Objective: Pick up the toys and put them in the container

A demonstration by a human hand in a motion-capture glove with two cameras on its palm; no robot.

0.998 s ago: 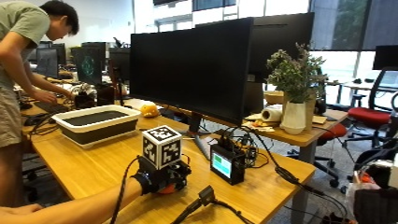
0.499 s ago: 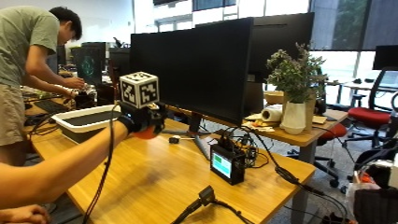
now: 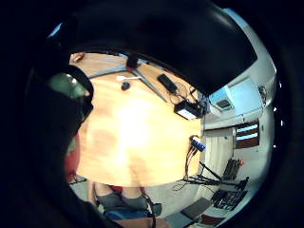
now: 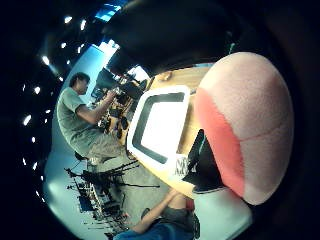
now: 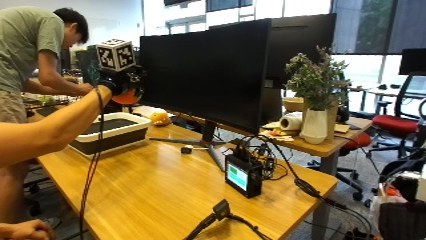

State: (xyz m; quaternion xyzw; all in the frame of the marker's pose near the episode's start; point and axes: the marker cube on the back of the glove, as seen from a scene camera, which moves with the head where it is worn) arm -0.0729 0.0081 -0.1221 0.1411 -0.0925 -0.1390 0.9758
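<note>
My gloved right hand (image 5: 114, 81) is raised over the far end of the container (image 5: 113, 136), a shallow box with a white rim and dark inside on the table's left part. The fingers curl round a red and pale pink plush toy (image 5: 127, 96). This toy (image 4: 245, 125) fills much of the thumb side palm view, with the container (image 4: 132, 134) below it. A small yellow toy (image 5: 158, 118) lies on the table just behind the container, beside the monitor.
A big black monitor (image 5: 219, 70) stands mid-table on a metal foot. A small screen device (image 5: 243, 176) with cables sits near the right edge. A plant in a white vase (image 5: 313, 100) stands behind. A person (image 5: 33, 50) bends over the neighbouring desk.
My hand has lifted from low over the table's front, gone left and up with the plush toy, and now hangs over the container.
</note>
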